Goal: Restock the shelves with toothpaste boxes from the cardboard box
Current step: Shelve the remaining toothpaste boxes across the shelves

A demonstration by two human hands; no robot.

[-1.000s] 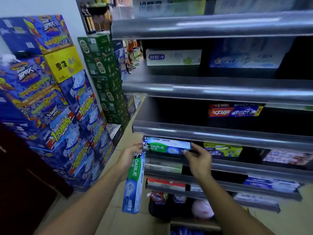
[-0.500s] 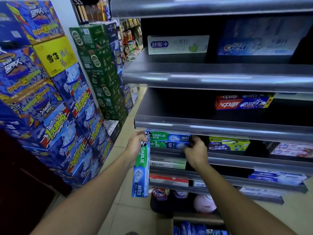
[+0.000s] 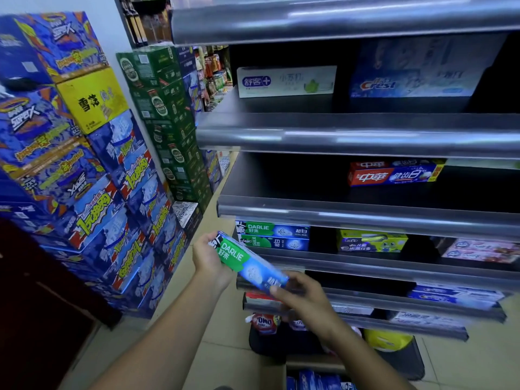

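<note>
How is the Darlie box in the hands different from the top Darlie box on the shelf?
The held Darlie box is tilted, blue end lower; the shelf Darlie box lies level. The left hand and right hand grip the held one; the shelf one rests on a lower Darlie box. Both are green and blue.

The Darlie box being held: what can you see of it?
The toothpaste box is a long, slim carton, seemingly glossy card, green at the end printed DARLIE and blue toward the other. It is tilted, green end higher. The left hand grips the green end, the right hand holds the blue end, before the shelves.
</note>
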